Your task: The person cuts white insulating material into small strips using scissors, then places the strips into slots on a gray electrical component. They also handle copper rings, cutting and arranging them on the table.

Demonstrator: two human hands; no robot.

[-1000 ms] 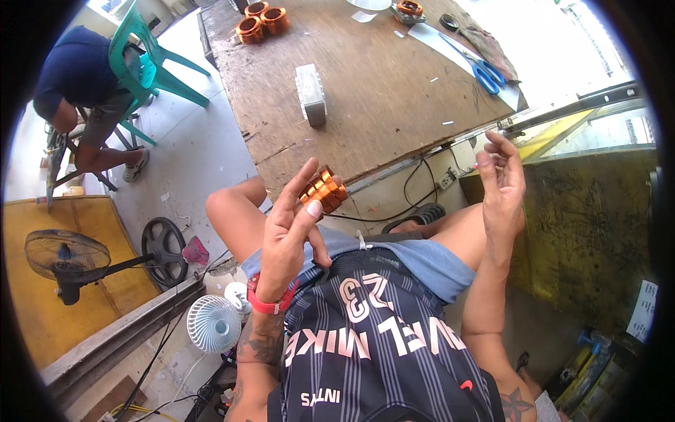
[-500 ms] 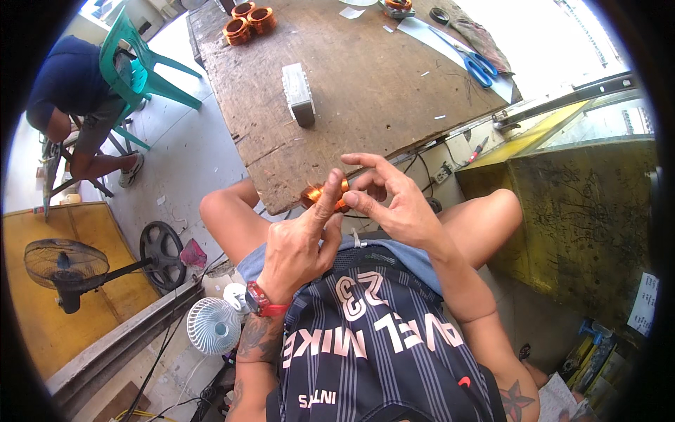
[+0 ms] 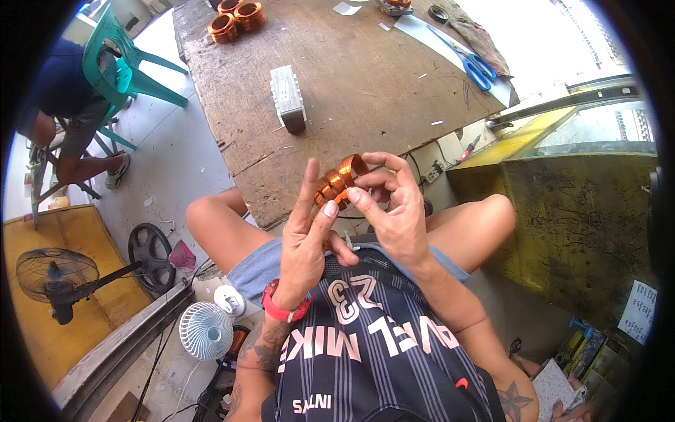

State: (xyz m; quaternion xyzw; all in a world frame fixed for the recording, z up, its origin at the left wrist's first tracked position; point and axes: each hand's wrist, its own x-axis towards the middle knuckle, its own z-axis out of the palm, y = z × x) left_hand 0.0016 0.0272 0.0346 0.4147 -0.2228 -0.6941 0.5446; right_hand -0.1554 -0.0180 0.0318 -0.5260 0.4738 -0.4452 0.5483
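Now | copper coil (image 3: 339, 179) pinched between left hand (image 3: 307, 243) and right hand (image 3: 394, 211) fingertips | both grips closed on it

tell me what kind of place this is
Probably a small open-air repair workshop, perhaps for rewinding motor coils. A rough, worn wooden workbench carries orange copper wire coils, a grey stack of metal laminations and blue-handled scissors; the hands hold another copper coil.

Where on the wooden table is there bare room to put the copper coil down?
The widest bare patch of the wooden table lies between the grey metal block and the blue scissors. The near edge beyond both hands' copper coil is free too. The far corner is crowded with coils.
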